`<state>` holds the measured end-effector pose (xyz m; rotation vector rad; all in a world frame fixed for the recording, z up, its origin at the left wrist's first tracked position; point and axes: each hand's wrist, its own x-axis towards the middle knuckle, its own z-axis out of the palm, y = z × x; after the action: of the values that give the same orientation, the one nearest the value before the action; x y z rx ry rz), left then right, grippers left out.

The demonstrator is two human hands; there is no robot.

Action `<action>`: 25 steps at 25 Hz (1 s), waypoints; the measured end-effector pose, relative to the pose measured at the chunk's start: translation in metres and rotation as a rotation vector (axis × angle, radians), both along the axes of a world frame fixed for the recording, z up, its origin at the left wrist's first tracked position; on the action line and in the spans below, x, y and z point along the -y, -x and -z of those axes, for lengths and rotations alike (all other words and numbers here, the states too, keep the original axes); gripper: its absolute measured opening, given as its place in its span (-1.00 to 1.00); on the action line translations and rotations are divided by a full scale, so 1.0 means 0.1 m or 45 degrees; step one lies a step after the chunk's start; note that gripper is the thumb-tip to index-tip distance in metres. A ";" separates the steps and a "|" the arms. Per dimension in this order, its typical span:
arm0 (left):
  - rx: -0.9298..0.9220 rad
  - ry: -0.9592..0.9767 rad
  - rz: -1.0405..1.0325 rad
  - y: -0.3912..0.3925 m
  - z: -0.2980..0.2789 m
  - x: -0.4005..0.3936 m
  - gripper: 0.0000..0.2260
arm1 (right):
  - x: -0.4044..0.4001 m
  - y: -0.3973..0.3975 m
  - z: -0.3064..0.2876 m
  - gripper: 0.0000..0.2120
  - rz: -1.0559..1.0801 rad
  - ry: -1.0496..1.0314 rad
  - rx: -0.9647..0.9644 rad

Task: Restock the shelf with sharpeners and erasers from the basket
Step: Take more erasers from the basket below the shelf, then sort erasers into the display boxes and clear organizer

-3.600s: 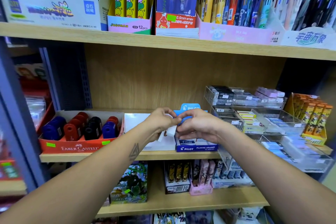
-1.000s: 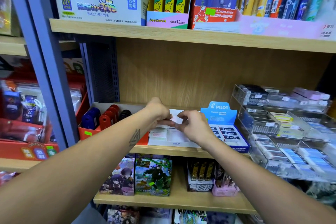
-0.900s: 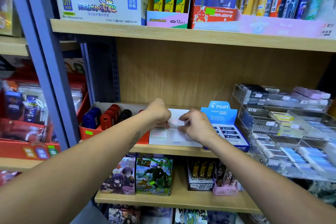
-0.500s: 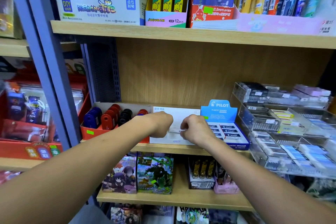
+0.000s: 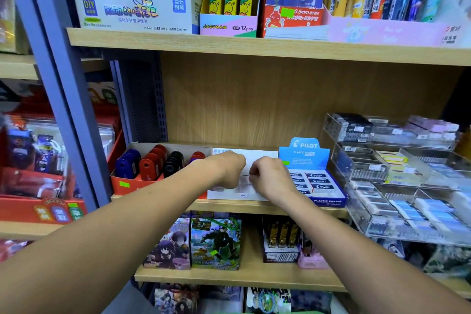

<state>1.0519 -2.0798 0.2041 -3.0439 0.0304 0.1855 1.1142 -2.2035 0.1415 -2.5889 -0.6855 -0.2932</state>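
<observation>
Reaching Into the White Eraser Box on the Middle Shelf

Both forearms extend toward the middle shelf. The left hand and right hand sit knuckles-up, close together, over a white eraser box marked KOKUYO at its near edge. Fingers on both hands curl downward into the box; what they pinch, if anything, is hidden beneath the knuckles, so the grip of either hand cannot be told.

The white box stands between two other displays on the same shelf. To its left, touching or just beside it, an orange tray holds upright sharpeners in blue, red and black rows. To its right, a blue PILOT eraser box with a raised header card carries rows of sleeved erasers.

Further right, clear acrylic bins in tiers hold small packaged items. The upper shelf carries pen display cartons. The lower shelf holds illustrated boxes. The basket is not in view.
</observation>
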 end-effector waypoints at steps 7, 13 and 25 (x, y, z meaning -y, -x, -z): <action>0.328 0.428 0.048 0.43 0.23 0.35 -0.82 | 0.59 0.78 0.01 -0.83 -0.041 -0.243 -0.171; -0.215 0.565 0.042 0.70 1.49 0.81 -0.86 | 1.00 0.99 1.18 -0.84 -0.058 0.324 -0.520; -0.912 0.714 -0.422 0.96 4.28 1.18 -0.72 | 1.41 1.12 3.73 -0.71 -0.045 0.893 -1.137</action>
<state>0.9554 -2.1975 -0.2240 -3.2743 -0.4408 1.5020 1.0019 -2.3446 -0.2314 -2.8724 -0.5283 1.2487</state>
